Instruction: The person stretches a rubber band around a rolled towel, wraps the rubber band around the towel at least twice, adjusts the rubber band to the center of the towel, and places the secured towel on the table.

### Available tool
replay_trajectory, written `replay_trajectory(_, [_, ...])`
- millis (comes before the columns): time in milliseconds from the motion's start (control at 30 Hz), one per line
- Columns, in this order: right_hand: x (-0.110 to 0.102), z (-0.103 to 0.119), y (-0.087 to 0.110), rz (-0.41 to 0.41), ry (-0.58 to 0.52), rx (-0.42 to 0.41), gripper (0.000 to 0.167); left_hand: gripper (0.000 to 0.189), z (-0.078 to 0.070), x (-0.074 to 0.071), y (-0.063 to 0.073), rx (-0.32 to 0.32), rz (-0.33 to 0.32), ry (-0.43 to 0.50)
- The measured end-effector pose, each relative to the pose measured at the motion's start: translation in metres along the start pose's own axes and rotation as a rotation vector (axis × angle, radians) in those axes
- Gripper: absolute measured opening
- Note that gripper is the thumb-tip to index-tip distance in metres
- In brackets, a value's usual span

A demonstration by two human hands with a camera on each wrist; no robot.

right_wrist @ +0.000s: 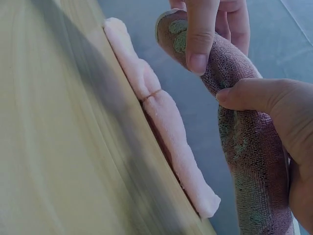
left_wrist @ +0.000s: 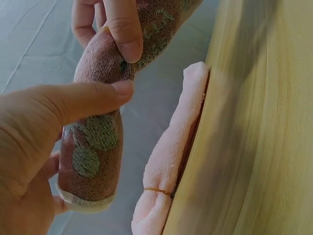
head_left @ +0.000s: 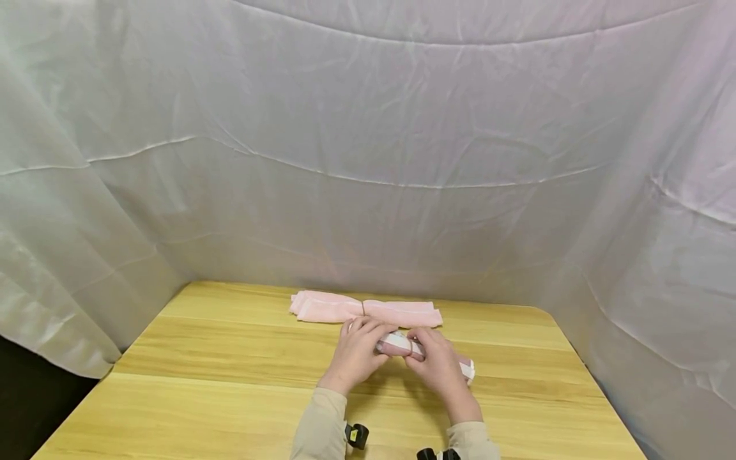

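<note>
A rolled mauve towel (head_left: 393, 345) with green patterned patches (left_wrist: 95, 137) and white ends is held up over the table by both hands. My left hand (head_left: 356, 351) grips one end, its thumb lying across the roll. Closer to the middle, my right hand (head_left: 435, 364) pinches the roll beside a thin elastic band (head_left: 411, 348) that circles it. The right fingers partly cover this band in the wrist views. Just beyond the hands lies a rolled pink towel (head_left: 328, 308), cinched at its middle by a brown elastic band (left_wrist: 157, 190).
The wooden table (head_left: 230, 351) ends at the back near a hanging grey-white curtain (head_left: 356, 217), which also encloses both sides. The pink towel lies along the table's back edge. Black wrist cameras (head_left: 358, 436) sit on both sleeves.
</note>
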State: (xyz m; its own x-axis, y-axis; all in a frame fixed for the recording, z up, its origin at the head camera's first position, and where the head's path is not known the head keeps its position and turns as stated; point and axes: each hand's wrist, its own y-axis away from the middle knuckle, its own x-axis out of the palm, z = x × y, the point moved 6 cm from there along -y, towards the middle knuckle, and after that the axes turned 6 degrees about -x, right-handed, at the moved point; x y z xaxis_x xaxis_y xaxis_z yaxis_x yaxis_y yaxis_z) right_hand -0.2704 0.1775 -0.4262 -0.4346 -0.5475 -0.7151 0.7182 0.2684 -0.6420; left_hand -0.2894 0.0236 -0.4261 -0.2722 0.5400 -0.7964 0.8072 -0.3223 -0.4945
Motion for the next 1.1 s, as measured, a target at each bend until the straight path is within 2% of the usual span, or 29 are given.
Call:
replay_trajectory(133, [0.005,0.001,0.0,0.024,0.014,0.026,0.035,0.046,0.002,0.001,0.001,-0.023,-0.006,0.0])
replay_trajectory(233, [0.009,0.001,0.001,0.045,0.0,0.055,0.036,0.04,0.003,0.0,0.002,-0.031,-0.039,-0.011])
replay_trajectory(467, [0.008,0.007,0.0,0.021,-0.121,0.023,0.044,0.03,0.004,-0.007,0.004,0.007,-0.197,-0.063])
replay_trajectory(567, [0.006,0.008,-0.001,0.001,-0.13,0.014,0.037,0.027,0.003,-0.009,0.005,0.036,-0.26,-0.065])
replay_trajectory(700, [0.004,0.009,-0.002,-0.007,-0.089,0.036,0.033,0.025,0.002,-0.014,0.004,0.056,-0.314,-0.057])
replay_trajectory(900, [0.003,0.007,-0.003,0.01,-0.049,0.097,0.033,0.027,0.002,-0.019,0.004,0.067,-0.359,-0.05])
replay_trajectory(1100, [0.01,0.009,-0.003,0.059,-0.059,0.089,0.045,0.029,0.001,-0.02,0.003,0.083,-0.367,-0.057])
